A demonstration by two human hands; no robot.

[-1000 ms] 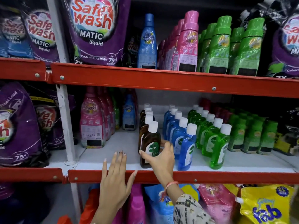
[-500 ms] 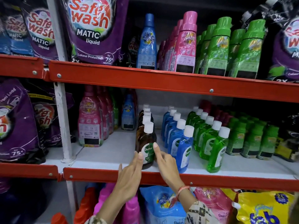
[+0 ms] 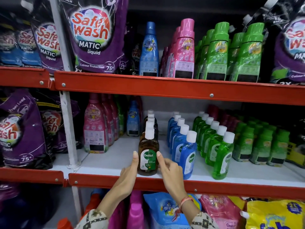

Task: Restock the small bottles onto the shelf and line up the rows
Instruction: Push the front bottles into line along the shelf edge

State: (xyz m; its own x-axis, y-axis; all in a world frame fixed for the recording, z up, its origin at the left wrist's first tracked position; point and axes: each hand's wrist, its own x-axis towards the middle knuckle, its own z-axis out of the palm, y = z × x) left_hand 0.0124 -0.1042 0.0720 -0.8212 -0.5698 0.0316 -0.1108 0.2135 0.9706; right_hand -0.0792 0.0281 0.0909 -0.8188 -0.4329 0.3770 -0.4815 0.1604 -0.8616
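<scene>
Three rows of small white-capped bottles stand on the middle white shelf (image 3: pixel 105 162): a brown row, a blue row (image 3: pixel 188 156) and a green row (image 3: pixel 221 156). The front brown bottle (image 3: pixel 148 156) stands upright near the shelf's red front lip. My left hand (image 3: pixel 130 172) presses its fingers flat against the bottle's left side. My right hand (image 3: pixel 170 169) touches the bottle's right side with its fingertips. The bottle sits squeezed between both hands, resting on the shelf.
Tall pink bottles (image 3: pixel 94 129) stand to the left on the same shelf, darker green bottles (image 3: pixel 257 146) to the right. Purple detergent pouches (image 3: pixel 94 35) and tall bottles fill the upper shelf behind a red beam (image 3: pixel 165 86). Pouches (image 3: pixel 272 217) crowd the shelf below.
My left hand rose from the shelf's red lip to the brown bottle's left side. My right hand shifted from gripping it to fingertip contact on its right.
</scene>
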